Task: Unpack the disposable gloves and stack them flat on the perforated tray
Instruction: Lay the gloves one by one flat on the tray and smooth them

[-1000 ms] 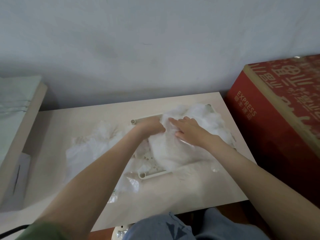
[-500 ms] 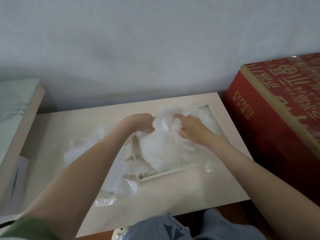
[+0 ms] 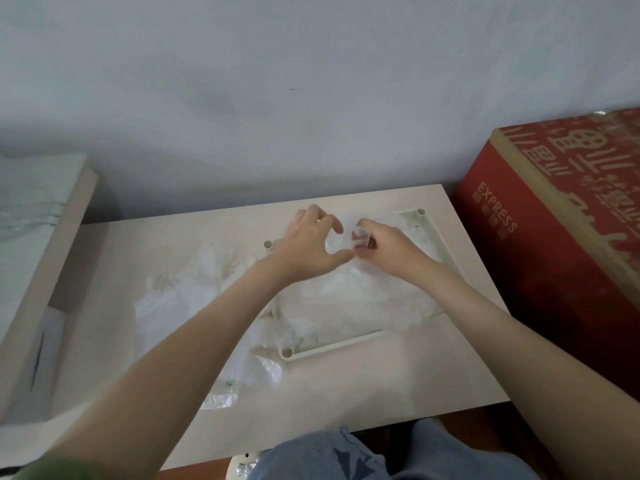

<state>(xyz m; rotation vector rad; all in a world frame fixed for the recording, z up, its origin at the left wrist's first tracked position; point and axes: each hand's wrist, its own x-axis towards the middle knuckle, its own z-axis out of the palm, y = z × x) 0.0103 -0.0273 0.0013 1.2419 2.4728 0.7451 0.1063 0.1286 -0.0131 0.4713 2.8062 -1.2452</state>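
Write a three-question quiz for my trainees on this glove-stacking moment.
1. True or false: the red cardboard box stands right of the pale wooden table.
2. What do the left hand and right hand hold between them? A) a thin clear plastic glove B) scissors C) a metal spoon
3. Fill in: the crumpled heap of clear gloves lies on the white perforated plastic ____.
Key: 1 true; 2 A; 3 tray.
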